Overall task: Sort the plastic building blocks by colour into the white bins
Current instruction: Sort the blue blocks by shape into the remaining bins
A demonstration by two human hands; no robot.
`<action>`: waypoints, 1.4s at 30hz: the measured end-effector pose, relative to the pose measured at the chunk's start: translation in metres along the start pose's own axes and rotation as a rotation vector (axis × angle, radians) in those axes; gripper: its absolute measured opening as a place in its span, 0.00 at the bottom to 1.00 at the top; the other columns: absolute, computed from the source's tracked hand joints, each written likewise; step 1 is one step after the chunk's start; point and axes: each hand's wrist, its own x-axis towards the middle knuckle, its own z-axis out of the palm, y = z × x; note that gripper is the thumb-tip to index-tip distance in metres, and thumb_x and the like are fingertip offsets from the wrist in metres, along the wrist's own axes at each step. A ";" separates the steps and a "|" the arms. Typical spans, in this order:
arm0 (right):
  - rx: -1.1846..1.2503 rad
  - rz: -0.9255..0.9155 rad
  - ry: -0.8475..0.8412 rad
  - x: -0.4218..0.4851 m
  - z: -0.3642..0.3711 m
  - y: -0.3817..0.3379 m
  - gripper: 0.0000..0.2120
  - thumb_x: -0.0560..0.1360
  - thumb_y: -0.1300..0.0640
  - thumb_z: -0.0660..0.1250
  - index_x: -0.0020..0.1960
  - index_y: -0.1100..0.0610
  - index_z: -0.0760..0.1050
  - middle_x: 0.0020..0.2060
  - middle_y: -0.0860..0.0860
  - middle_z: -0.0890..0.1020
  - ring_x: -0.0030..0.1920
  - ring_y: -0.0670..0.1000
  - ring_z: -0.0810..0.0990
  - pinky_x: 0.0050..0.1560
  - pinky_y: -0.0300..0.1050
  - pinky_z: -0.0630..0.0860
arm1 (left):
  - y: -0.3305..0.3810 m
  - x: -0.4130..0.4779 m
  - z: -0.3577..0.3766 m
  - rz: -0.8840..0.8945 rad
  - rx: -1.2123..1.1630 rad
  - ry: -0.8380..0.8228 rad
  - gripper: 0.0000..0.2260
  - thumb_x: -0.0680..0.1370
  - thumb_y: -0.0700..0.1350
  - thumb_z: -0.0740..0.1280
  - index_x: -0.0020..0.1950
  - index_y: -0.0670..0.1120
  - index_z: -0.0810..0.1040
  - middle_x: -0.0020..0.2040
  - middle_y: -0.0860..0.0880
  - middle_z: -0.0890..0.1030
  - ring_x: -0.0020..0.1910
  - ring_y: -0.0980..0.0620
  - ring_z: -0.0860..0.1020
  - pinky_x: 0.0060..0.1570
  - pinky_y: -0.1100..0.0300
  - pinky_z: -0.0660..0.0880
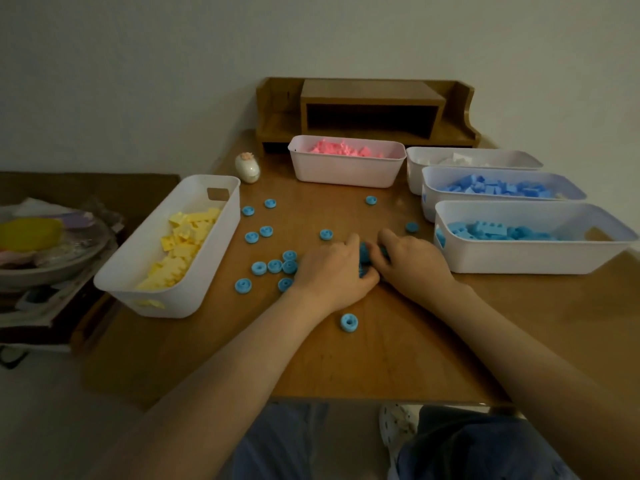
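Far left, off the table (381, 348): plate (52, 265) with clutter. Left side of the table: yellow bin (214, 251), yellow blocks (183, 244) inside. Small egg-shaped thing (247, 167) at its far end. Loose blue round pieces (266, 267) are scattered right of that bin, up to the left hand (332, 268); one lone piece (348, 322) sits near, between the forearms. Pink bin (343, 173) far centre, wooden shelf (367, 109) behind it. Both hands meet mid-table, fingers curled round a clump of blue pieces (364, 253) squeezed between them; right hand (412, 261) just left of the near blue bin (519, 258). Behind that: second blue bin (429, 202), then white-block bin (414, 178).
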 end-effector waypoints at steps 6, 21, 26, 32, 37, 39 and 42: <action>0.016 0.021 0.024 -0.001 0.000 0.002 0.13 0.79 0.44 0.55 0.44 0.53 0.65 0.28 0.46 0.69 0.28 0.46 0.70 0.29 0.42 0.70 | 0.001 0.000 0.000 -0.011 -0.010 0.012 0.13 0.77 0.56 0.61 0.46 0.49 0.60 0.32 0.54 0.69 0.29 0.54 0.69 0.26 0.60 0.63; -0.007 -0.047 0.106 -0.004 -0.003 0.000 0.14 0.80 0.48 0.54 0.41 0.55 0.68 0.27 0.49 0.72 0.28 0.50 0.74 0.31 0.48 0.75 | 0.001 -0.001 0.003 -0.005 -0.089 0.063 0.11 0.81 0.52 0.56 0.42 0.49 0.67 0.31 0.53 0.69 0.28 0.54 0.68 0.26 0.59 0.63; 0.112 -0.044 0.319 -0.004 -0.009 -0.002 0.14 0.79 0.53 0.60 0.37 0.58 0.70 0.24 0.50 0.70 0.24 0.52 0.72 0.24 0.44 0.65 | 0.001 0.001 0.002 -0.039 -0.091 0.115 0.16 0.82 0.53 0.54 0.38 0.47 0.71 0.28 0.53 0.68 0.26 0.51 0.69 0.23 0.59 0.59; 0.315 -0.004 0.325 0.000 -0.034 -0.006 0.14 0.79 0.53 0.58 0.37 0.56 0.69 0.24 0.48 0.70 0.27 0.48 0.71 0.30 0.46 0.71 | 0.009 0.005 -0.009 -0.104 -0.093 0.127 0.18 0.83 0.52 0.53 0.36 0.47 0.69 0.27 0.52 0.66 0.25 0.54 0.66 0.24 0.60 0.57; 0.448 0.022 0.364 0.001 -0.080 0.009 0.15 0.80 0.53 0.56 0.37 0.56 0.70 0.26 0.49 0.71 0.28 0.45 0.71 0.31 0.33 0.67 | 0.015 0.014 -0.016 -0.130 -0.183 0.121 0.20 0.82 0.51 0.54 0.31 0.48 0.66 0.28 0.50 0.70 0.28 0.51 0.70 0.25 0.59 0.60; 0.419 0.054 0.403 0.005 -0.095 0.029 0.16 0.80 0.54 0.56 0.35 0.54 0.68 0.26 0.48 0.70 0.27 0.44 0.69 0.29 0.32 0.65 | 0.025 0.018 -0.025 -0.093 -0.207 0.161 0.20 0.82 0.50 0.54 0.30 0.49 0.65 0.27 0.51 0.69 0.26 0.54 0.68 0.24 0.62 0.58; 0.343 0.078 0.407 0.007 -0.102 0.072 0.18 0.80 0.55 0.56 0.31 0.54 0.64 0.25 0.49 0.68 0.26 0.46 0.65 0.28 0.33 0.61 | 0.046 0.027 -0.039 -0.041 -0.225 0.198 0.20 0.83 0.50 0.53 0.31 0.49 0.66 0.26 0.51 0.68 0.24 0.56 0.66 0.25 0.63 0.57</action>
